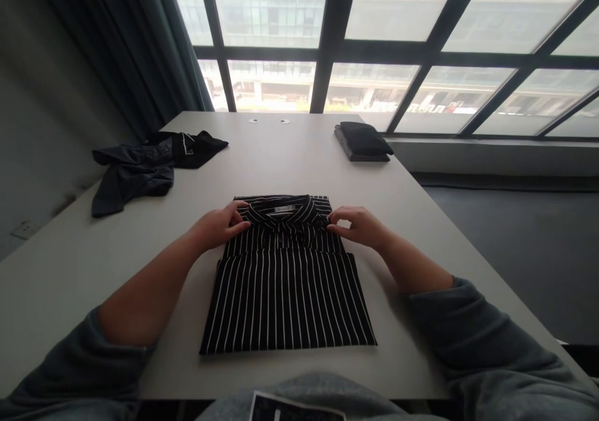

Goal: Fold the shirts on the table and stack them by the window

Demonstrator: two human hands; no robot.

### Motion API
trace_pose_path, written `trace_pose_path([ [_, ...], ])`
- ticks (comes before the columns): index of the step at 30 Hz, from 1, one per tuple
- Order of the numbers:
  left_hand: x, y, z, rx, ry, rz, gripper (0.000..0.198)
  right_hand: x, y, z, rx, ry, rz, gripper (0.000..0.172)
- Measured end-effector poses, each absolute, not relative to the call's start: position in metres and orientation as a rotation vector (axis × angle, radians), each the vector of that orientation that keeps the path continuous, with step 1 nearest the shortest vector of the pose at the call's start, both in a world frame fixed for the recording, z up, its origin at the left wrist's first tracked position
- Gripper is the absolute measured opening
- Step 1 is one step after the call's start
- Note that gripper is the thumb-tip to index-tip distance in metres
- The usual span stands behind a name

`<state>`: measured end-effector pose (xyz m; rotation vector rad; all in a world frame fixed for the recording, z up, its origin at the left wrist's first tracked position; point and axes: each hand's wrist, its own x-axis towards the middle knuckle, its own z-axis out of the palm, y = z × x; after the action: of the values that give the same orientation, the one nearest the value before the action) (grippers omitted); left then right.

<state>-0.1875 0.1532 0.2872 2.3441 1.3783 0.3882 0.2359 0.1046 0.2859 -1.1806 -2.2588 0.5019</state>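
Observation:
A black shirt with white stripes (287, 296) lies folded on the table in front of me, its collar (276, 221) facing up at the far end. A pale label (283, 209) shows inside the neck. The bottom part is folded up over the chest, making a straight edge below the buttons. My left hand (219, 226) is closed at the left side of the collar, thumb and fingers on the cloth. On the opposite side, my right hand (358, 225) pinches the shirt by the collar's right edge.
Dark crumpled clothes (140, 171) lie at the table's left side. A stack of folded dark garments (364, 141) sits near the far right edge. Beyond the white table (281, 165) are large windows, with a dark curtain (126, 40) on the left.

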Motion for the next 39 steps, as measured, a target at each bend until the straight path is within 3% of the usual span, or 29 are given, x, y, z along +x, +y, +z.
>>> trace_pose_path([
  [1,-0.181,0.154,0.285,2.332,1.444,0.428,0.062,0.232,0.108,0.285,-1.253,-2.190,0.516,0.017],
  [5,-0.155,0.160,0.276,2.240,1.636,0.538,0.067,0.211,0.126,0.278,-1.463,-1.992,0.602,0.061],
  [7,-0.148,0.162,0.273,2.210,1.643,0.573,0.072,0.200,0.136,0.274,-1.519,-1.947,0.615,0.067],
  [12,-0.148,0.160,0.276,2.170,1.385,0.729,0.072,0.182,0.145,0.270,-1.587,-1.836,0.676,0.065],
  [16,-0.158,0.153,0.286,2.289,1.172,0.695,0.039,0.182,0.131,0.276,-1.352,-1.933,0.621,0.032],
  [18,-0.165,0.149,0.289,2.399,1.055,0.589,0.029,0.189,0.120,0.279,-1.196,-2.096,0.493,0.023],
  [23,-0.181,0.136,0.287,2.576,0.793,0.374,0.037,0.206,0.099,0.277,-0.932,-2.498,0.313,0.037],
  [35,-0.182,0.121,0.291,2.581,0.807,0.325,0.029,0.197,0.081,0.281,-1.057,-2.540,0.333,0.043],
  [39,-0.177,0.111,0.280,2.583,0.904,0.293,0.037,0.194,0.075,0.268,-1.190,-2.667,0.461,0.063],
])
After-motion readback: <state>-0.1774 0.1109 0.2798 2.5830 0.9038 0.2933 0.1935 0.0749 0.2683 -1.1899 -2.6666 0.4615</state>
